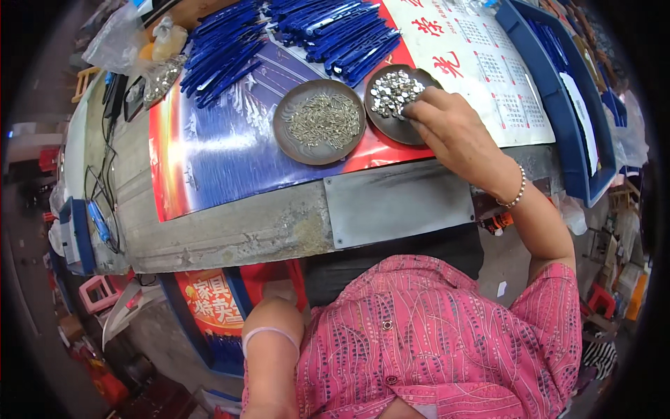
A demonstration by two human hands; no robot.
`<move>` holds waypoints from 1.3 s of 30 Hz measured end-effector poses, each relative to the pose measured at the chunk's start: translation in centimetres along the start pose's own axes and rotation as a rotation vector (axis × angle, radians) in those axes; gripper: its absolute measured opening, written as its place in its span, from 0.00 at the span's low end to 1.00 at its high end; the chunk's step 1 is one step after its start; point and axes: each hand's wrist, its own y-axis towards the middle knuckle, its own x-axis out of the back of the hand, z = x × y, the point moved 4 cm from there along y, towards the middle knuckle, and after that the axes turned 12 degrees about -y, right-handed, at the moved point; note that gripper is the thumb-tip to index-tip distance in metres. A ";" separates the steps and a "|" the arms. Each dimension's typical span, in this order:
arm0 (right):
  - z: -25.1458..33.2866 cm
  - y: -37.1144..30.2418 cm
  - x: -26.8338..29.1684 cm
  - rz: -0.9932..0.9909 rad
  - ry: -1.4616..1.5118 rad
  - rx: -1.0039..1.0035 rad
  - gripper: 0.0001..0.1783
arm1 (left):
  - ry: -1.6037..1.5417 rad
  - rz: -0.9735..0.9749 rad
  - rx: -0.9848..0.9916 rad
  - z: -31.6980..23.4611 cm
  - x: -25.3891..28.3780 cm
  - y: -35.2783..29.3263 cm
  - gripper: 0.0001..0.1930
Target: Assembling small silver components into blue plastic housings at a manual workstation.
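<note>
My right hand [453,129] reaches over a round dark dish [375,120] filled with small shiny silver disc-like pieces [394,92]. Its thumb and fingers are drawn together at the right side of the pile, and whatever lies between the fingertips is hidden. Just left of it, a second round dish [286,143] holds a heap of thin silver pins [324,120]. Of my left side only a bent arm [273,342] with a pale band shows at the lower edge; the left hand is out of sight.
Beyond the dishes lie piles of flat blue strips [335,31]. A printed calendar sheet [237,157] covers the worktop. At its right stands a deep blue crate [593,188]; on the left are plastic bags [115,45] and cables [105,174]. A metal plate [398,206] sits at the front edge.
</note>
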 end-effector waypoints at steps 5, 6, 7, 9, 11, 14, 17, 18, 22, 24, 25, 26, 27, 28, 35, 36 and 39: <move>0.5 0.1 -0.4 0.049 -0.059 0.042 0.10 | -0.302 -0.134 0.137 -1.1 0.7 -0.9 0.10; 0.2 -0.2 -0.7 0.072 -0.070 0.044 0.10 | -0.466 -0.243 0.303 -0.3 1.5 -2.3 0.09; 0.1 -0.4 -0.8 0.096 -0.080 0.047 0.10 | -0.630 -0.351 0.468 0.3 2.1 -3.8 0.07; 0.3 -0.2 -0.5 0.104 -0.057 0.053 0.10 | 0.055 -0.676 0.873 -1.2 3.3 -4.7 0.05; 0.6 -0.3 -0.3 0.119 -0.037 0.063 0.10 | -0.171 -1.290 0.987 -1.4 3.9 -9.3 0.08; 0.8 -0.6 -0.1 0.079 0.047 0.110 0.08 | 0.418 -0.623 1.593 -0.8 5.4 -13.5 0.07; 0.9 -0.5 0.2 0.113 0.064 0.099 0.08 | 0.212 -0.698 1.843 -0.3 5.6 -16.9 0.09; 1.0 -0.5 0.3 0.096 0.039 0.101 0.08 | 0.187 -0.738 1.886 0.1 5.5 -17.6 0.08; 3.3 -1.7 2.4 0.032 0.206 0.074 0.09 | 0.146 -0.785 1.908 0.5 5.1 -19.3 0.07; 4.8 -2.9 2.6 0.024 0.368 0.053 0.09 | 0.163 -0.802 1.889 0.6 4.8 -19.8 0.08; 5.3 -3.4 2.7 0.003 0.527 0.019 0.09 | 0.171 -0.802 1.879 0.7 4.6 -19.9 0.09; 5.5 -3.8 2.2 0.031 0.613 -0.012 0.08 | 0.178 -0.814 1.877 0.6 4.5 -20.1 0.09; 5.7 -4.1 1.7 0.039 0.616 -0.014 0.08 | 0.150 -0.833 1.874 0.5 4.2 -20.2 0.09; 5.7 -4.4 1.3 0.018 0.730 -0.057 0.08 | 0.124 -0.851 1.871 0.3 4.0 -20.3 0.10; 7.1 -5.0 0.5 -0.077 0.876 -0.240 0.09 | 0.089 -0.833 1.921 -0.5 3.6 -20.9 0.11; 7.0 -5.2 0.3 -0.077 0.875 -0.241 0.09 | 0.083 -0.813 1.912 -0.5 3.5 -20.8 0.11; 6.6 -5.3 0.2 -0.095 0.749 -0.132 0.09 | 0.065 -0.777 1.874 -0.3 3.3 -20.6 0.11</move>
